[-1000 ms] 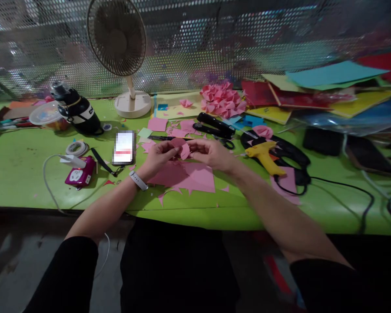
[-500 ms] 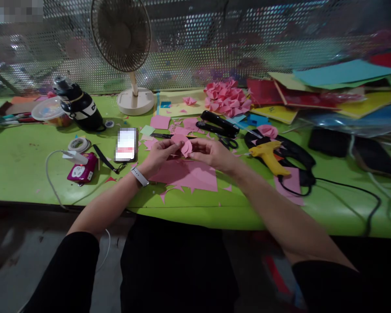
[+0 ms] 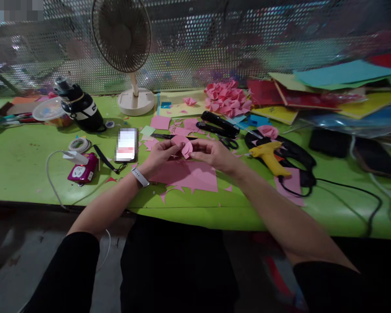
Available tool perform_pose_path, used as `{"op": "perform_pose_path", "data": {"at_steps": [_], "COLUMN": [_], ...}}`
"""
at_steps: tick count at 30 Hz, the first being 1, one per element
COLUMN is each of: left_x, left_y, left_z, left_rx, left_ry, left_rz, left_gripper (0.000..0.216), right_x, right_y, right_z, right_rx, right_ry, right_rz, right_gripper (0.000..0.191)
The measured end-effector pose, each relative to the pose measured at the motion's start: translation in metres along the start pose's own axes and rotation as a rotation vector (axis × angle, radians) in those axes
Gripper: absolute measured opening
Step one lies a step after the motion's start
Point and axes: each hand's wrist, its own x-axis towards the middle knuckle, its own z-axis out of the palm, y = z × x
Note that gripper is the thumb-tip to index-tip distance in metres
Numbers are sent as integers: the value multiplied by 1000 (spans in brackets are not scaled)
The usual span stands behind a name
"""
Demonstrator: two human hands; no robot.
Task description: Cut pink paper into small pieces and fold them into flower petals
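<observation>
A small curved piece of pink paper [image 3: 186, 149] is held between both hands above the table. My left hand [image 3: 161, 154] pinches its left side, thumb on top. My right hand [image 3: 213, 153] grips its right edge between thumb and fingers. Below the hands lies a larger pink sheet [image 3: 195, 177] with cut edges and scraps around it. Just behind the fingers are scissors [image 3: 230, 142], partly covered, and a black stapler [image 3: 219, 124]. Farther back sits a heap of folded pink paper pieces [image 3: 227, 98].
A yellow glue gun [image 3: 270, 157] rests on the right with its cord trailing. On the left are a phone [image 3: 126, 145], a purple power adapter [image 3: 83, 168], a tape roll [image 3: 78, 144] and a black bottle [image 3: 81, 108]. A fan [image 3: 135, 102] stands behind; coloured paper [image 3: 345, 78] is stacked back right.
Almost nothing differs. Both hands stay in place on the pink paper piece, with at most a tiny shift of the piece and the view.
</observation>
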Motion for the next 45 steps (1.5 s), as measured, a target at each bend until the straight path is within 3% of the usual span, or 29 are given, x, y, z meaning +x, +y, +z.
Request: {"op": "perform_pose_path", "data": {"at_steps": [45], "left_x": [-1], "left_y": [-3], "left_z": [-2], "left_rx": [-25], "left_ry": [-23], "left_rz": [-27], "left_gripper": [28], "right_x": [3], "right_y": [5], "right_z": [-1], "right_rx": [23], "right_ry": [-13], "right_rz": [17], "right_gripper": [28]}}
